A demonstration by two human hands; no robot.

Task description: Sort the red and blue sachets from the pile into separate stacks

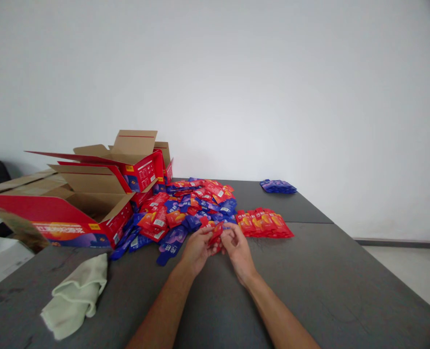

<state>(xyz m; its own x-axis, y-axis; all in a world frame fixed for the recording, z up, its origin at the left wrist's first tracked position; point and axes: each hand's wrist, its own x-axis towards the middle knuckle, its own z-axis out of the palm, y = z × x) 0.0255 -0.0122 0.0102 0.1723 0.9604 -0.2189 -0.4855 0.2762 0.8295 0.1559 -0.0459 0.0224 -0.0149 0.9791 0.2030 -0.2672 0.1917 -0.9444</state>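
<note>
Between both hands, above the front of the heap, is a red snack packet (217, 234). My left hand (198, 248) grips its left side with closed fingers. On the other side my right hand (237, 247) pinches the same packet. Just beyond them lies a loose heap of red and blue packets (186, 206). To the right of my right hand, a row of overlapping red packets (264, 223) rests on the dark table (309, 276). The fingers partly cover the held packet.
Open red cardboard boxes (102, 228) stand at the left, flaps spread outward. A pale green cloth (79, 293) lies crumpled at the front left. Stacked blue packets (278, 186) sit near the far right table edge, before a white wall (273, 97).
</note>
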